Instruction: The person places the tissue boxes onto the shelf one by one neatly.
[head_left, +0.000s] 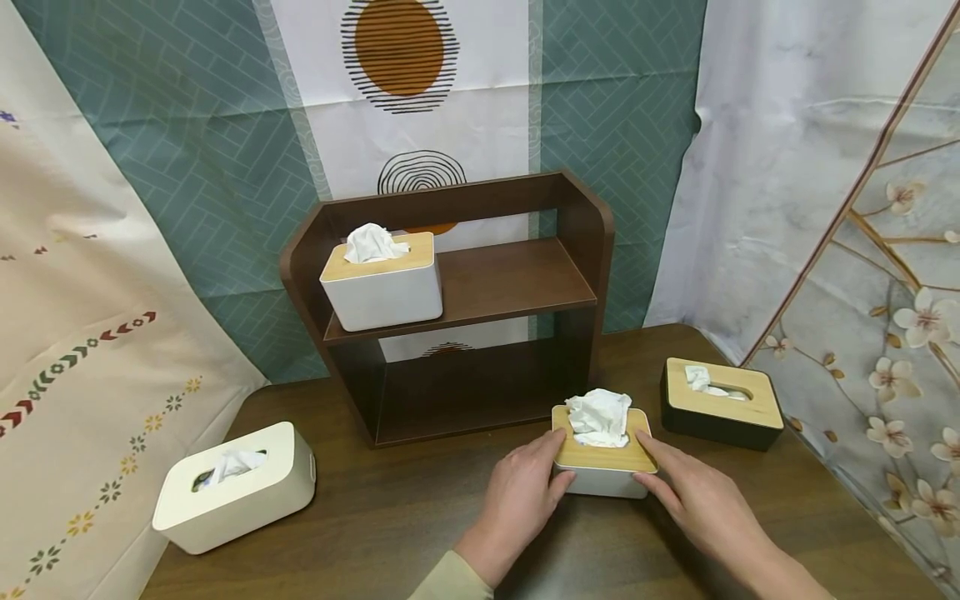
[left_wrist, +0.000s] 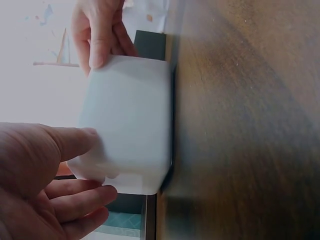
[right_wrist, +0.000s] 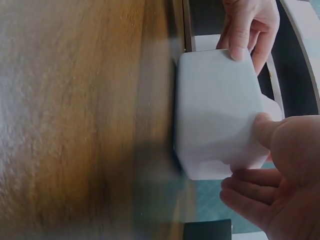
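A white tissue box [head_left: 604, 482] with a light wooden lid and a tuft of tissue [head_left: 600, 414] is at the table in front of the shelf's right end. My left hand [head_left: 521, 487] holds its left end, thumb on the front face and fingers along the side. At the opposite end my right hand [head_left: 693, 497] grips it the same way. Both wrist views show the plain white front [left_wrist: 131, 110] between the two thumbs. A dark shadow runs along its lower edge, and I cannot tell whether the box touches the table.
Behind stands a dark brown two-tier shelf [head_left: 517, 271], with a larger wooden-lidded white tissue box [head_left: 384, 296] on its upper tier at left. A cream tissue box [head_left: 247, 496] lies on the table [head_left: 375, 546] at left. To the right is a black, wooden-lidded tissue box [head_left: 720, 423].
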